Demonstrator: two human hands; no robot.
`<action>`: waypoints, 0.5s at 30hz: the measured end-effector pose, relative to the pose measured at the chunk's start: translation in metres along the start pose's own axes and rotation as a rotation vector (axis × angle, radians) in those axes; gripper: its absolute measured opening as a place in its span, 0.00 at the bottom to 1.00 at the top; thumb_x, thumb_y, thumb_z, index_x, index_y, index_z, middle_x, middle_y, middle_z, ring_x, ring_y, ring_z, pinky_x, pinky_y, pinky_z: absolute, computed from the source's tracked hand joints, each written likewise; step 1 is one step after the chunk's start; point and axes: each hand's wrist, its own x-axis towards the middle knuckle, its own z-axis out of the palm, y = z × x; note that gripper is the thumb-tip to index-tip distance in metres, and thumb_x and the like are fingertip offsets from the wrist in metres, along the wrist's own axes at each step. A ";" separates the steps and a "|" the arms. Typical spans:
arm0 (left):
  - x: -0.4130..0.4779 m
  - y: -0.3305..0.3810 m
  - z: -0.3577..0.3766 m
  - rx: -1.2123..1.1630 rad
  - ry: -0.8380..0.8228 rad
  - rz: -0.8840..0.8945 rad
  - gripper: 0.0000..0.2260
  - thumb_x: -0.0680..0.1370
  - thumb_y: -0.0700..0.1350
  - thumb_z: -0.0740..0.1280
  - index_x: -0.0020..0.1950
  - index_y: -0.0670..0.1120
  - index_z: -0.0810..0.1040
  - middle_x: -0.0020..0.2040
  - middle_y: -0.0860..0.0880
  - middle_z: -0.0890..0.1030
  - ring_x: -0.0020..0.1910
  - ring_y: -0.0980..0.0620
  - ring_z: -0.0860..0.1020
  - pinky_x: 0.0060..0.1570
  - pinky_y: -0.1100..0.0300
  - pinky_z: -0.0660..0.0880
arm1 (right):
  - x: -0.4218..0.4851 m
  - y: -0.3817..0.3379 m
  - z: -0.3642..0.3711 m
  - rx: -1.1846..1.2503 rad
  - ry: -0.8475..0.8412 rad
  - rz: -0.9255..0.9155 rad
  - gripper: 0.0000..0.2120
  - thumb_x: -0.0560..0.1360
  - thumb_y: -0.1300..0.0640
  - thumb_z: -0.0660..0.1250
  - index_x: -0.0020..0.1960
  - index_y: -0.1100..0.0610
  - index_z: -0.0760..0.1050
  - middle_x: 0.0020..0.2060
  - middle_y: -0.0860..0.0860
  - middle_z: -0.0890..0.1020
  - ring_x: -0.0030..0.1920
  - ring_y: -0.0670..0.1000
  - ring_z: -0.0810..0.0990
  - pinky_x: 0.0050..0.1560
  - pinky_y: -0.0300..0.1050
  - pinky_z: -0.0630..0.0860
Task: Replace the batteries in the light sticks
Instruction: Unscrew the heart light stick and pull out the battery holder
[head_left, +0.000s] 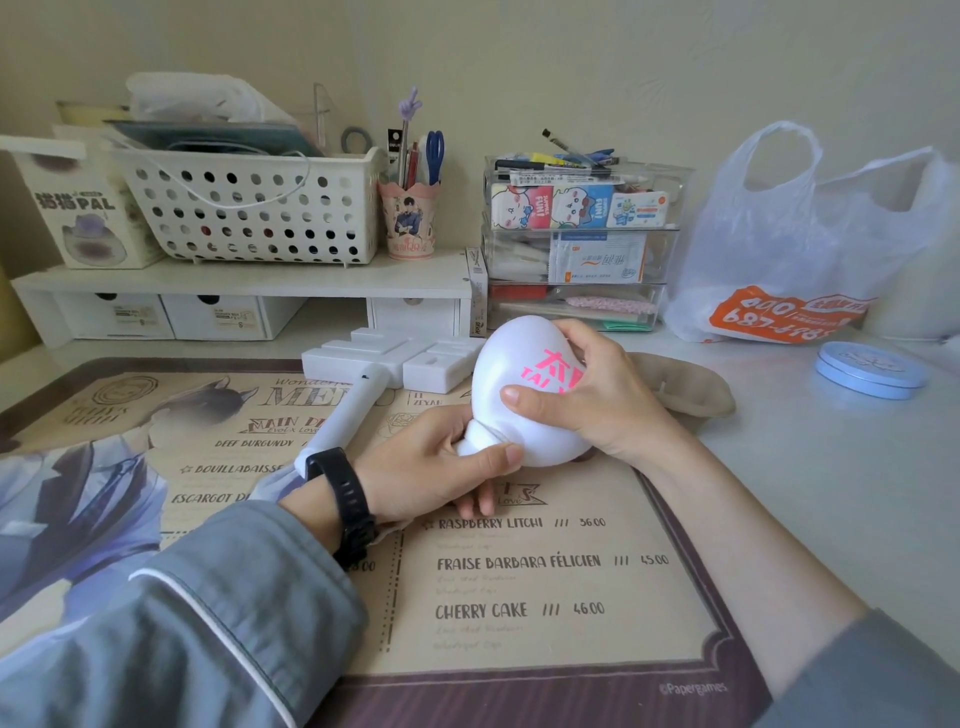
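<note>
Held over the middle of the desk mat (519, 597): white bulb light stick (511, 358), pink lettering facing up, partly covered by the right hand. Both hands together on it, clamped at opposite ends.

Left hand (436, 462): fingers and thumb curled round the narrow neck at the bulb's 7 o'clock end; black wristband (348, 504) on that wrist.

Right hand (587, 400): wrapped round the round part from 3 o'clock, thumb laid across the front below the lettering.

Cannot tell whether neck and bulb sit joined or parted; seam hidden under the fingers.

At 10 o'clock from the hands, flat on the mat: block-headed light stick (358, 405), untouched, handle end hidden behind the left wrist.

At 3 o'clock, just behind the right hand: beige pouch (685, 384) on the desk (831, 493).

Farther out at 2 o'clock: round blue tin (870, 370), lid on.

At 1 o'clock: plastic bag (810, 244) with orange print.

At 12 o'clock: clear drawers (576, 249).

At 11 o'clock, on a shelf (234, 278): pen cup (409, 218) and perforated basket (249, 208).
</note>
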 end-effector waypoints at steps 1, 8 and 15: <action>0.000 0.001 0.000 0.007 -0.004 -0.001 0.06 0.78 0.45 0.64 0.44 0.44 0.75 0.29 0.48 0.79 0.23 0.55 0.74 0.28 0.66 0.72 | 0.000 0.001 0.000 0.008 -0.004 0.000 0.34 0.51 0.36 0.76 0.54 0.46 0.75 0.46 0.45 0.82 0.47 0.47 0.81 0.51 0.52 0.79; 0.000 0.003 0.001 0.013 0.034 -0.020 0.08 0.78 0.47 0.65 0.44 0.43 0.75 0.27 0.47 0.77 0.21 0.55 0.70 0.25 0.65 0.68 | 0.002 -0.002 -0.002 -0.015 -0.008 -0.018 0.35 0.53 0.35 0.75 0.57 0.45 0.74 0.49 0.44 0.82 0.50 0.47 0.81 0.53 0.52 0.78; 0.005 -0.003 0.004 0.126 0.301 -0.017 0.14 0.75 0.55 0.68 0.47 0.45 0.77 0.27 0.52 0.76 0.24 0.55 0.70 0.27 0.61 0.68 | -0.003 -0.012 0.008 -0.251 0.105 -0.030 0.37 0.60 0.28 0.64 0.65 0.41 0.68 0.57 0.44 0.75 0.60 0.50 0.73 0.61 0.52 0.71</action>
